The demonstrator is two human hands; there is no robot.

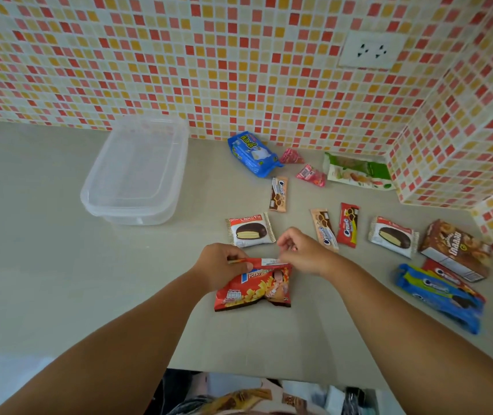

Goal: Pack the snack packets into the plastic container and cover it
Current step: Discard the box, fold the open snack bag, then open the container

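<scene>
A red potato snack packet (252,290) hangs just above the grey counter near me. My left hand (219,265) grips its top left corner and my right hand (299,253) pinches its top right edge. The clear plastic container (137,172) with its lid on stands at the back left by the wall. Several other packets lie scattered to the right: a choco pie (250,230), a second choco pie (392,236), a blue biscuit pack (252,154), a green packet (357,172), small cream-biscuit sachets (278,194) and blue cookie rolls (439,296).
A brown snack box (456,250) sits at the right by the tiled corner wall. Two small pink sweets (311,175) lie near the back wall. A wall socket (371,50) is above. The counter's front edge (239,371) runs just below my arms.
</scene>
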